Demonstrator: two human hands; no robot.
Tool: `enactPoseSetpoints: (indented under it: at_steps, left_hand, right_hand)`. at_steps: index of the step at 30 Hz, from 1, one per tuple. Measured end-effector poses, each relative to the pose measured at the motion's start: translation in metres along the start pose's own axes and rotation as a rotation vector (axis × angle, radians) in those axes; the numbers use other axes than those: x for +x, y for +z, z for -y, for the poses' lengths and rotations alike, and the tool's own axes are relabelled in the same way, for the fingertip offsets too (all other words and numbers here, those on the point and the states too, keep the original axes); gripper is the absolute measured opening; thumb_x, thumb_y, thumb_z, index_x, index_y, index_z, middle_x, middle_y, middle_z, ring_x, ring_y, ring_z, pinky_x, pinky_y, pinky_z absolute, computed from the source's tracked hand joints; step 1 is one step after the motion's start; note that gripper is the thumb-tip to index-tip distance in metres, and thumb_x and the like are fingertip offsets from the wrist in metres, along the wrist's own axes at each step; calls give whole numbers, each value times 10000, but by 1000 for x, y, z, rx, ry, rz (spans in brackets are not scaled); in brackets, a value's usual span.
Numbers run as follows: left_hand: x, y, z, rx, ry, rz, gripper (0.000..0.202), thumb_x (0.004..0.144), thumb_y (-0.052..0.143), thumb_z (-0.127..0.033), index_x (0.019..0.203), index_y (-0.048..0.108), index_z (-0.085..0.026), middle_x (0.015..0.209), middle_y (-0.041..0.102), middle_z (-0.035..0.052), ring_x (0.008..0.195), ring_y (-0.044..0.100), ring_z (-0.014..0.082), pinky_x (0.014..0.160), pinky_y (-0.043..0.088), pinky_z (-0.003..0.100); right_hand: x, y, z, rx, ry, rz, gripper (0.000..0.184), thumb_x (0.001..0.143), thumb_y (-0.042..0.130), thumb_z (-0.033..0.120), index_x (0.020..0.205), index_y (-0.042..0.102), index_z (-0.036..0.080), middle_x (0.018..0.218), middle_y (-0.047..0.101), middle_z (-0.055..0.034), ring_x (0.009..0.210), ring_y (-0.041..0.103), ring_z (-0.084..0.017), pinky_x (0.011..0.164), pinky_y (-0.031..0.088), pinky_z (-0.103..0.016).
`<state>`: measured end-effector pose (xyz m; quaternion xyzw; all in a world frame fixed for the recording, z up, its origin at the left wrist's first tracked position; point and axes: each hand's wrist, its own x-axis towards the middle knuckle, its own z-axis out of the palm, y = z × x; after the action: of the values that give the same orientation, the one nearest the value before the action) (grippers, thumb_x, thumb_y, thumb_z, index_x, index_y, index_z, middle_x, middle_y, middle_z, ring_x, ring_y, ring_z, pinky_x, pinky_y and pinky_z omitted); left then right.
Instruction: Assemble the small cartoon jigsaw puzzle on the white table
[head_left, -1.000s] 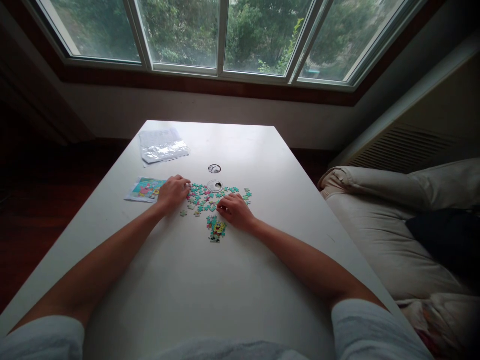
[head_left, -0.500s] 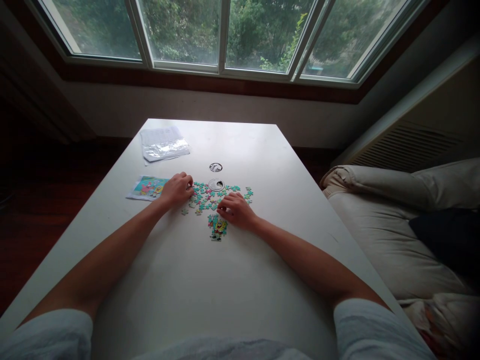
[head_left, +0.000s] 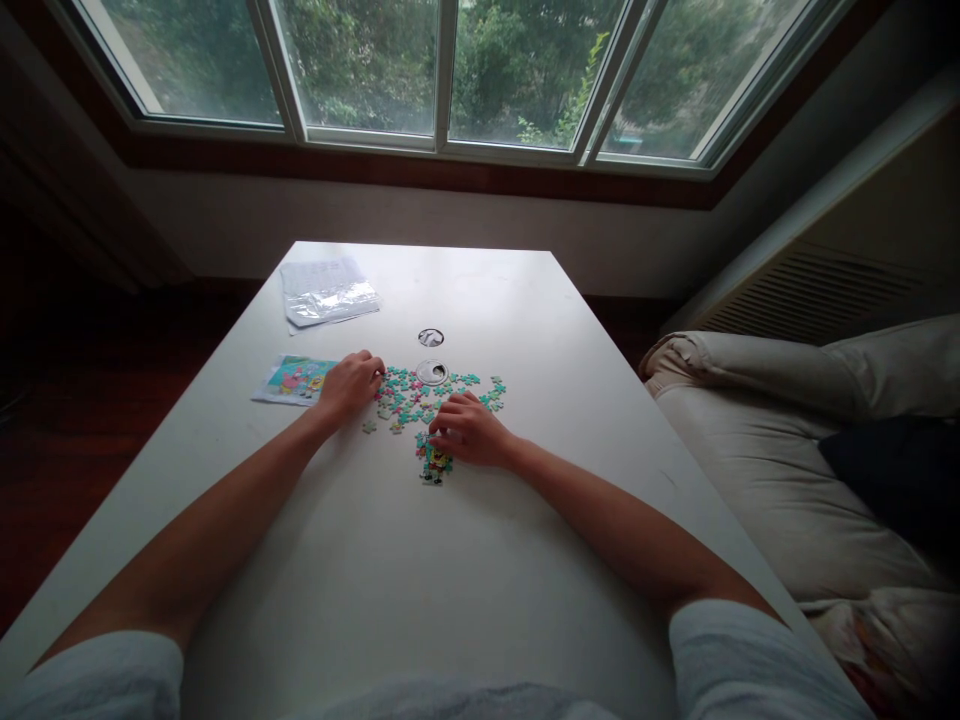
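Loose jigsaw puzzle pieces [head_left: 409, 400], mostly turquoise with some pink and yellow, lie spread across the white table [head_left: 420, 580]. At the left edge of the spread is my left hand [head_left: 352, 385], its fingers curled down and together; whatever is under the fingertips is hidden. My right hand [head_left: 472, 430] reaches over the top of a small joined puzzle section [head_left: 433, 468] showing a yellow cartoon figure. Its thumb and fingers are pinched at the section's upper edge, on what looks like a puzzle piece, mostly covered by the fingers.
Left of the pieces lies a colourful picture sheet [head_left: 289, 380], partly behind my left hand. A clear plastic bag with papers [head_left: 330, 292] rests at the far left. Two round silvery discs [head_left: 431, 338] sit beyond the pieces. A padded sofa [head_left: 757, 470] stands to the right.
My right hand has shifted slightly left and down, covering more of the joined section's top. My left hand has moved a little to the left.
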<state>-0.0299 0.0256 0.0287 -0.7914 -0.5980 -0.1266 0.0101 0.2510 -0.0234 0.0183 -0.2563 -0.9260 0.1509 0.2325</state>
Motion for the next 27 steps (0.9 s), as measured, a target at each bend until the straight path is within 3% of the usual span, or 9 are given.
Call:
enactPoseSetpoints:
  at_steps: [9, 17, 27]
  left_hand:
    - [2, -2, -5, 61, 41, 16, 164, 893, 538, -294, 950, 667, -210, 1005, 646, 92, 941, 600, 258, 769, 460, 350]
    - [-2, 2, -7, 2, -3, -10, 248, 923, 511, -286, 1076, 700, -241, 1076, 657, 85, 1015, 601, 254, 823, 473, 342]
    - [0, 4, -3, -38, -28, -1, 158, 884, 572, -340, 933, 662, -221, 1003, 634, 85, 976, 588, 254, 806, 475, 343]
  right_hand:
    - [-2, 1, -1, 12, 14, 7, 213, 965, 595, 436, 921, 684, 247, 865, 690, -26, 887, 553, -194, 876, 322, -360]
    - [-2, 1, -3, 18, 3, 2, 192, 964, 599, 415, 916, 682, 249, 852, 687, -20, 879, 558, -189, 876, 325, -357]
    - [-2, 1, -2, 13, 19, 11, 202, 963, 599, 427, 921, 688, 251, 875, 693, -26, 886, 565, -191, 885, 324, -359]
